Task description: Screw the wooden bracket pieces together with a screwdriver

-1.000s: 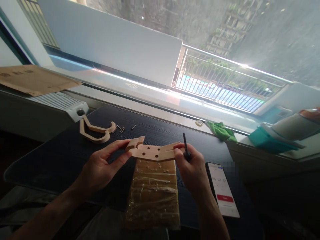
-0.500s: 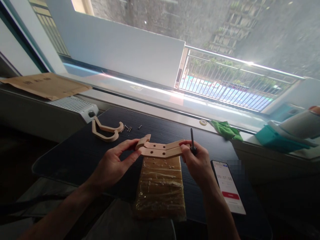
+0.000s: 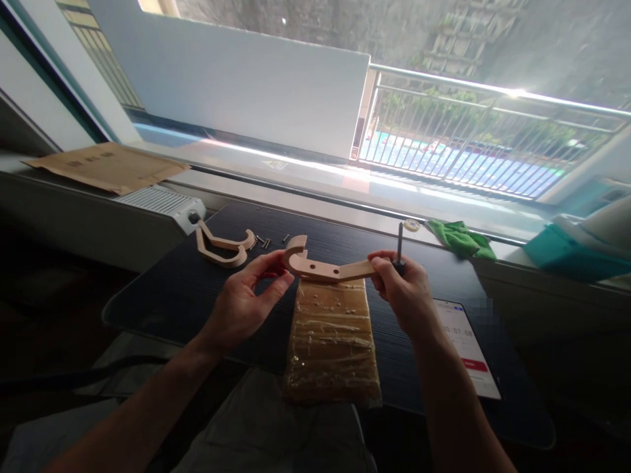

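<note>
Both hands hold a curved wooden piece [image 3: 323,268] with several round holes, raised above the black table [image 3: 162,295]. My left hand [image 3: 246,302] pinches its hooked left end with thumb and fingers. My right hand [image 3: 401,292] grips the right end, and a thin dark tool [image 3: 399,246] sticks up from that same hand. Under the piece lies a wooden board wrapped in clear plastic [image 3: 332,338].
Two more curved wooden pieces [image 3: 221,244] and several small screws [image 3: 269,242] lie at the table's far left. A phone [image 3: 468,348] showing a timer lies at the right. A green cloth [image 3: 461,238], a teal box [image 3: 566,253], brown cardboard [image 3: 106,165] and a white heater [image 3: 165,203] line the windowsill.
The wooden piece has been lifted and tilted nearly edge-on, so its holed face shows less. The view has swung, shifting the table and windowsill objects rightward.
</note>
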A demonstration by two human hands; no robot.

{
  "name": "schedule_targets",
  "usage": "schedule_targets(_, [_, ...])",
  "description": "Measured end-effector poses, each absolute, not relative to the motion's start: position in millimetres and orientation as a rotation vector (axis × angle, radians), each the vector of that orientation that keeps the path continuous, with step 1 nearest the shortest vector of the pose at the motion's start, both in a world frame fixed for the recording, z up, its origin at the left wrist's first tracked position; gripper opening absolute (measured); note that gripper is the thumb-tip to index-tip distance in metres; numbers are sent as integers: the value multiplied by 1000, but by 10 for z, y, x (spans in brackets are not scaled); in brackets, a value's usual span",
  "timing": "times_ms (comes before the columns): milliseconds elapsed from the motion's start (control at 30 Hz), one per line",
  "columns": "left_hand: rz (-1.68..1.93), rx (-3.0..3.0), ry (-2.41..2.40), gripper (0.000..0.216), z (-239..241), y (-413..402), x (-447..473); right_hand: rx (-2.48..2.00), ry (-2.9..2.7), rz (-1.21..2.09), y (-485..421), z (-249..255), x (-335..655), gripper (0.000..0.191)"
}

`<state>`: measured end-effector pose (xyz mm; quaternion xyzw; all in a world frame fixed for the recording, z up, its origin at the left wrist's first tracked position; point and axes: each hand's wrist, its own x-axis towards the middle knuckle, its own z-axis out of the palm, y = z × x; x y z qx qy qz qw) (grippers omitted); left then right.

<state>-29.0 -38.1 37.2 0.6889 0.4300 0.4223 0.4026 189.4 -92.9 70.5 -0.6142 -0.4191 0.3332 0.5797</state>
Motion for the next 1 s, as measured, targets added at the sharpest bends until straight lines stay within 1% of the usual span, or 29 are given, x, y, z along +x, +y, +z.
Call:
schedule_targets(133, [1083, 1686, 1037, 46, 397, -402, -228, -1428, -1002, 803, -956, 634, 1906, 18])
schedule_targets(300, [1101, 1673, 1034, 40, 388, -421, -207, -1418, -1205, 730, -939, 640, 1973, 16])
schedule_targets(367, [1149, 1678, 1027, 38, 393, -399, -198, -1415, -1331, 675, -903, 735, 2039, 16])
schedule_targets(533, [1417, 1682, 909, 38, 514, -257, 12, -1491, -1655, 525, -710, 1160, 2356, 18])
schedule_targets(600, [1412, 1735, 877, 39, 606, -183, 160, -1521, -1677, 501, -621, 1304, 2512, 19])
schedule_targets(700, [1356, 1834, 805, 33, 757, -113, 314, -1523, -1525, 483, -595, 1390, 2631, 23])
schedule_targets(833, [1264, 1882, 805, 33, 880, -207, 201, -1584, -1272, 504, -889, 1235, 2465, 28])
schedule_targets(933, [1036, 1958, 783, 25, 832, -332, -40, -1583, -1180, 591, -1141, 996, 2235, 29])
schedule_targets(1000, [970, 1971, 769, 26, 757, -377, -181, -1608, -1142, 638, -1205, 859, 2107, 30])
